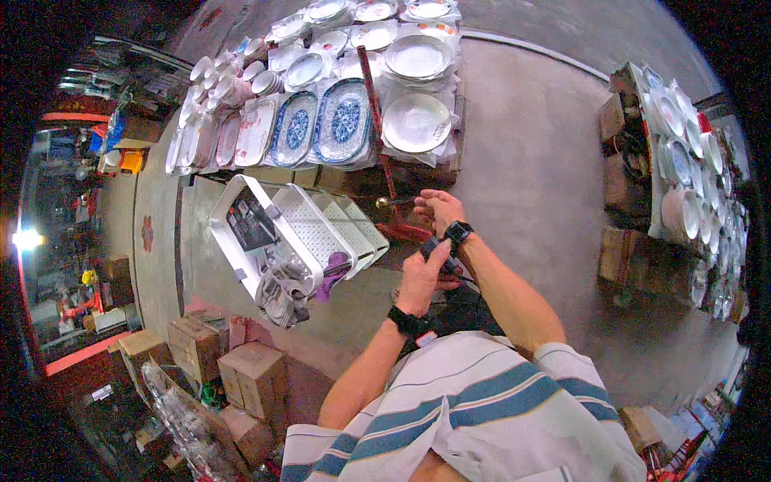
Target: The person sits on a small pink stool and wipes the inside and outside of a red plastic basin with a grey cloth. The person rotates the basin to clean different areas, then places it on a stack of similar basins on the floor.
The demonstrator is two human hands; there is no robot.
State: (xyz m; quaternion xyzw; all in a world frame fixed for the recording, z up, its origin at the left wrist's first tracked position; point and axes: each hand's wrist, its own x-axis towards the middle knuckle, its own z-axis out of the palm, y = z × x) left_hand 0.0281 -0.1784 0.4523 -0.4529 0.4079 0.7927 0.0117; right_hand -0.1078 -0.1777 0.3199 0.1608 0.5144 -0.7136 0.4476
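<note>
My left hand [420, 280] is closed around a small dark object [438, 252], just below my right wrist; a thin dark piece sticks out beside it. On my right wrist sits a black watch [458, 232]. My right hand [441, 209] has its fingers curled towards a short dark rod beside a gold-coloured knob [382, 203]; whether it grips the rod is unclear. A dark band [408, 322] circles my left wrist. Left of my hands stands a white perforated tiered basket rack [301, 208], with grey fabric gloves [282, 296] and a purple cloth [333, 274] over its edge.
Ahead, a table holds wrapped stacks of white plates [417, 122], blue-patterned oval platters [342, 120] and bowls [226, 89]. A reddish pole [371, 99] rises before it. More dishes [680, 214] stand at right. Cardboard boxes [252, 373] are at lower left.
</note>
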